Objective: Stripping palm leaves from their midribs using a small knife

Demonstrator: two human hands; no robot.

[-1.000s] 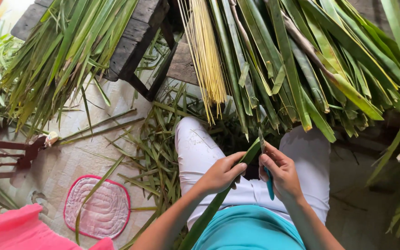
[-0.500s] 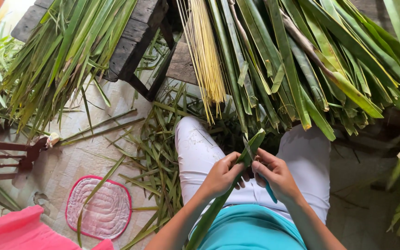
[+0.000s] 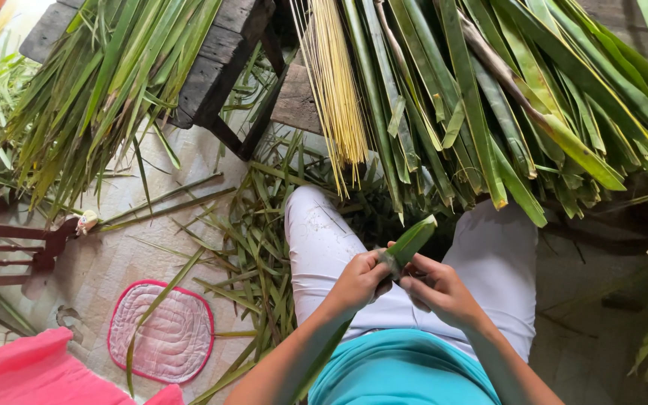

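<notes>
**A:** How are the two forearms set?

**B:** Both bare forearms rise from the lower edge of the view and converge above the lap, wrists close together.

**A:** And the left hand?

**B:** Back turned upward, fingers curled inward into a closed grasp, thumb pointing toward the other hand.

**A:** The right hand?

**B:** Knuckles up, fingers bent and gathered toward the left thumb. The two hands sit just beside each other, almost touching.

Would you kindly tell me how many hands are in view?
2. The left hand and right hand meet over the person's lap, both gripping the green palm leaf. No other hands show, though leaves cover much of the scene.
</notes>
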